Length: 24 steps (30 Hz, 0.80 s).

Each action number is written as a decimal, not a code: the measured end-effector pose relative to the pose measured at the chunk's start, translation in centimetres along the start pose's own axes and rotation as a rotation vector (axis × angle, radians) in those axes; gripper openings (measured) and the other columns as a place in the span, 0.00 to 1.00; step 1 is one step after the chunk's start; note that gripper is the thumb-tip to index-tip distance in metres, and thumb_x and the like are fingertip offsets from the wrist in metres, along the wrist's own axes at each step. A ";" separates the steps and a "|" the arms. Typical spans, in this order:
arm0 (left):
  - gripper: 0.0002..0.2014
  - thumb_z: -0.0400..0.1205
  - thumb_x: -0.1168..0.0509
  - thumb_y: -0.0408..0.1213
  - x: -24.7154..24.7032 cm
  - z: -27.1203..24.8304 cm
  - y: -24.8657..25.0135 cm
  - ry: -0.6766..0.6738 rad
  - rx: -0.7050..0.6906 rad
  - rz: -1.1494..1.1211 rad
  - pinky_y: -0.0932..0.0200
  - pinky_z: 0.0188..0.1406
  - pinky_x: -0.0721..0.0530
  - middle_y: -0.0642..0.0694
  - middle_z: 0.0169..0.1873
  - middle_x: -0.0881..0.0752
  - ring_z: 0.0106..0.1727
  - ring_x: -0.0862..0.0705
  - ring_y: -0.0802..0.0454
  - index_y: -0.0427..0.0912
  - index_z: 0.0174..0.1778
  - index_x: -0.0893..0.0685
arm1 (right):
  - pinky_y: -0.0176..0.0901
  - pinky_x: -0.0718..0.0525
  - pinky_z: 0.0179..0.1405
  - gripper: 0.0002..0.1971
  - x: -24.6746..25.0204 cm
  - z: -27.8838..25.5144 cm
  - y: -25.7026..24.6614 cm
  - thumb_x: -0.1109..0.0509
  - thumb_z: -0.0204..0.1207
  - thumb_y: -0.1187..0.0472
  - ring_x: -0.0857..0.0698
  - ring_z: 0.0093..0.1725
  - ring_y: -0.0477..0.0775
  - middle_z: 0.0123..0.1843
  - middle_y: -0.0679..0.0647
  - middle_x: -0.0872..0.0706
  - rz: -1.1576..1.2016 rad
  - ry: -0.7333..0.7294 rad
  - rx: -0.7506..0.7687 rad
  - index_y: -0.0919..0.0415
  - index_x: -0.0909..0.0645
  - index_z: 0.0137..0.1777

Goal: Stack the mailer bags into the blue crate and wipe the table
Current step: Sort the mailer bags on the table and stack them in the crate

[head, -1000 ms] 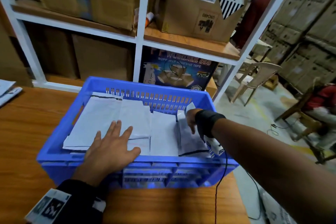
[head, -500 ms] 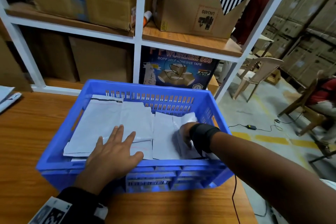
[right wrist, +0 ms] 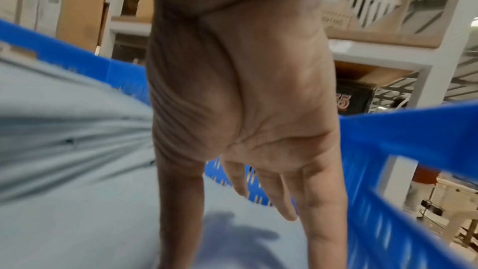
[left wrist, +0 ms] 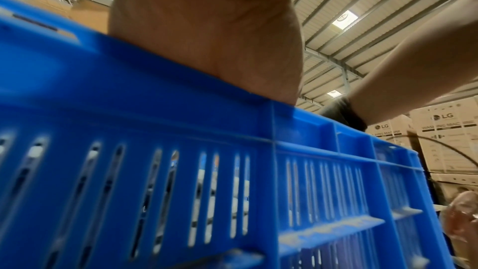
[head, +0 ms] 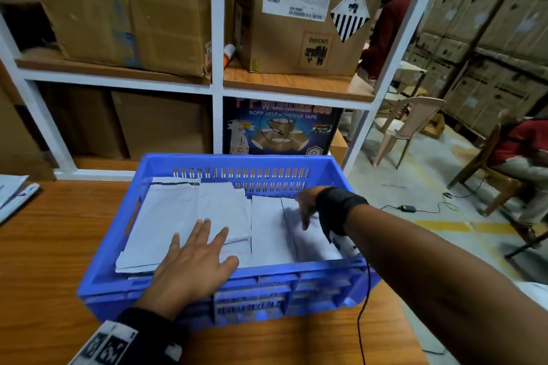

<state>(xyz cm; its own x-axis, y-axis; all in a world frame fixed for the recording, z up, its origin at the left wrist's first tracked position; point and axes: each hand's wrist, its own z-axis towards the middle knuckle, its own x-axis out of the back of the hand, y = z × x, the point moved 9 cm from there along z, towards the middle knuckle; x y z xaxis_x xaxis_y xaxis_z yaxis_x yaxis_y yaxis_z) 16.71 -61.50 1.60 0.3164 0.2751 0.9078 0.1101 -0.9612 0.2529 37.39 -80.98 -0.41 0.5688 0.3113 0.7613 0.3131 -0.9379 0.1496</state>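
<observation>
Settling the mailer bags flat inside the blue crate (head: pixel 225 281).

The stacking step looks nearly finished: the left hand (head: pixel 192 267) presses spread, straight fingers on the left pile of mailer bags (head: pixel 178 216), while the right hand (head: pixel 305 207) hovers over the right pile with fingers straight, gripping nothing. Two side-by-side piles show in the crate; single bags cannot be counted. More bags (head: pixel 14 195) lie on the surface left of the crate, so the next move likely calls for fetching those; wiping remains.

crates (head: pixel 154 284): 1 | hands: 2 | plastic chairs (head: pixel 410 124): 1 | mailer bags: uncountable
</observation>
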 end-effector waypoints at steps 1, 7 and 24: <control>0.33 0.86 0.56 0.59 0.0 0.0 0.1 0.008 -0.010 0.003 0.41 0.84 0.64 0.48 0.86 0.65 0.85 0.68 0.53 0.57 0.87 0.58 | 0.43 0.18 0.52 0.14 1.1 -1.2 -0.2 0.14 0.62 0.58 0.17 0.45 0.56 0.42 0.52 0.14 0.028 0.029 0.013 0.60 0.17 0.38; 0.34 0.86 0.56 0.59 0.3 0.2 0.2 0.082 -0.061 -0.016 0.41 0.84 0.62 0.47 0.86 0.64 0.86 0.66 0.51 0.56 0.87 0.60 | 0.40 0.22 0.45 0.29 6.1 -9.6 -1.9 0.25 0.77 0.47 0.18 0.61 0.56 0.69 0.55 0.18 0.078 0.264 0.079 0.59 0.25 0.74; 0.36 0.81 0.41 0.61 9.1 -11.9 0.7 0.731 -0.220 -0.304 0.49 0.83 0.41 0.55 0.86 0.46 0.86 0.51 0.58 0.56 0.85 0.40 | 0.61 0.25 0.74 0.40 -2.6 -27.2 -4.1 0.31 0.76 0.37 0.41 0.84 0.46 0.85 0.44 0.42 0.786 1.014 0.623 0.44 0.44 0.85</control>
<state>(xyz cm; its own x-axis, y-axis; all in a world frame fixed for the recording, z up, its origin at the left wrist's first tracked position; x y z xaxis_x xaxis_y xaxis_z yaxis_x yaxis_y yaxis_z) 8.48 -59.91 13.99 -0.3997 0.5151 0.7582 -0.1195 -0.8494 0.5141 13.94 -82.14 14.22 0.0504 -0.7412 0.6694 0.6054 -0.5104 -0.6107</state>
